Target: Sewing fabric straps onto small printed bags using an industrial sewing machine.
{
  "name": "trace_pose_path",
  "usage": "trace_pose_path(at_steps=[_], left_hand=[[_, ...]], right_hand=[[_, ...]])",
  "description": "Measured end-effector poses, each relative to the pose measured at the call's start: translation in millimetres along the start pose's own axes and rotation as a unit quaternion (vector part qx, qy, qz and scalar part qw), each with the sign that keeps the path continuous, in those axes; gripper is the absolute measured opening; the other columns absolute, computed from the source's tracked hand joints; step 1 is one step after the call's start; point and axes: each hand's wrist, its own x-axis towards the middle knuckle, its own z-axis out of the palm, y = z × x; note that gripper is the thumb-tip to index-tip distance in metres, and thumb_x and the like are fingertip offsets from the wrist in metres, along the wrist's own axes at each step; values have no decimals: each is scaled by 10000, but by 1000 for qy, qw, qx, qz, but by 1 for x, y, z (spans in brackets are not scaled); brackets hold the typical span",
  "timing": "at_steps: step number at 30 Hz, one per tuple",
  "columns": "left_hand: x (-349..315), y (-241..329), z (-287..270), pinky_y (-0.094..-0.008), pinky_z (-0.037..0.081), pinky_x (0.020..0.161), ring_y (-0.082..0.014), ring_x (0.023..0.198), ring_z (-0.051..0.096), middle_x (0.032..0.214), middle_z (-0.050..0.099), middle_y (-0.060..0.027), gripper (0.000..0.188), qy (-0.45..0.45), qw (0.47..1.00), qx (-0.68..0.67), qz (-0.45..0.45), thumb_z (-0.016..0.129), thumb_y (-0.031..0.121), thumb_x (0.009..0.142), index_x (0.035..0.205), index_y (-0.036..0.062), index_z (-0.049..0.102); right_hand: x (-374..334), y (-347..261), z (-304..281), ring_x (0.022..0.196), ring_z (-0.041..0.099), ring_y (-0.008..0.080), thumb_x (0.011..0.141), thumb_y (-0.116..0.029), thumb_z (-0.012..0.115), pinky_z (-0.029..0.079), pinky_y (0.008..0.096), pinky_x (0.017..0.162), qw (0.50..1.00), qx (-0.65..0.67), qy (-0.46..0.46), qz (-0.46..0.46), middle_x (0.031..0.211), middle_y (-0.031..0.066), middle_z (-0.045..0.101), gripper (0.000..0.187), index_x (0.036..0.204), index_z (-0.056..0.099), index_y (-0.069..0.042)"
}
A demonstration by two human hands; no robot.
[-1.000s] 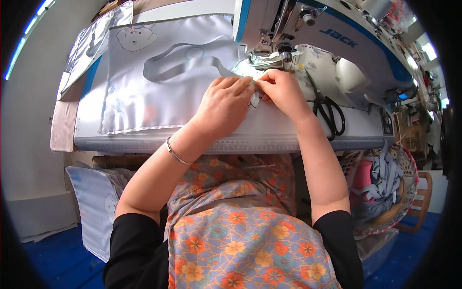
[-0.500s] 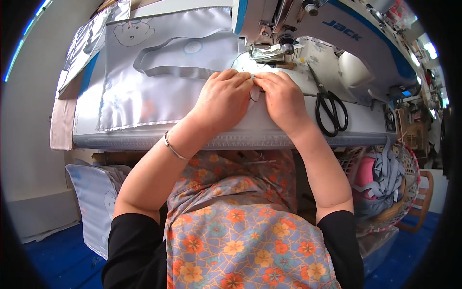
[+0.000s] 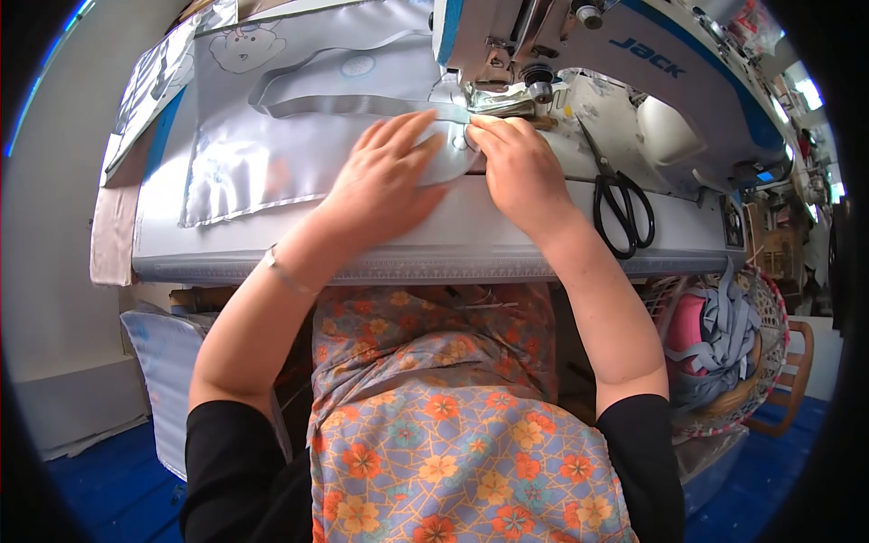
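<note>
A pale grey, shiny fabric panel (image 3: 240, 145) with cartoon animal prints lies spread on the sewing table (image 3: 353, 237). A flat grey strap (image 3: 335, 106) forms a long loop across it. My right hand (image 3: 525, 172) pinches the strap's end together with the panel's right edge, just in front of the machine's presser foot area. Slightly blurred, my left hand (image 3: 385, 176) is over the panel's right part with its fingers stretched and apart, below the strap. Whether its fingertips touch the cloth I cannot tell.
The white and blue sewing machine (image 3: 634, 81) stands at the back right. Black-handled scissors (image 3: 625, 204) lie right of my right hand. A basket (image 3: 769, 362) with grey straps and pink cloth is at the lower right. More printed fabric (image 3: 172, 380) hangs at the lower left.
My left hand has let go of the edge beside my right hand and moved left, its fingers spreading. The panel and strap have shifted slightly up and left. My right hand keeps its pinch.
</note>
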Motion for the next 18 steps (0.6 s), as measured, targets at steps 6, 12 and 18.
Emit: trace_pose_path(at_steps=[6,12,18], left_hand=[[-81,-80,-61,-447,437,1124,-391,1331,537,1440,578,-185,516,-53,982,101,-151,543,-71,826,1313,50,665],[-100,-94,-79,-401,482,1079,-331,1283,584,1376,636,-141,536,-61,972,160,-160,547,-96,810,1321,26,657],[-93,-89,-73,-413,480,1073,-333,1273,590,1356,644,-139,461,-52,964,181,-186,532,-78,838,1268,11,673]], right_hand=[[1,-3,5,1144,595,268,852,35,587,492,386,1032,999,-30,1,-15,1273,98,673,398,1230,693,-29],[0,-6,5,1139,596,268,844,25,616,498,384,1025,1000,-29,10,-6,1268,94,672,408,1242,686,-31],[0,-7,6,1118,613,263,853,19,626,505,384,1017,999,-25,23,-6,1248,93,682,366,1207,698,-36]])
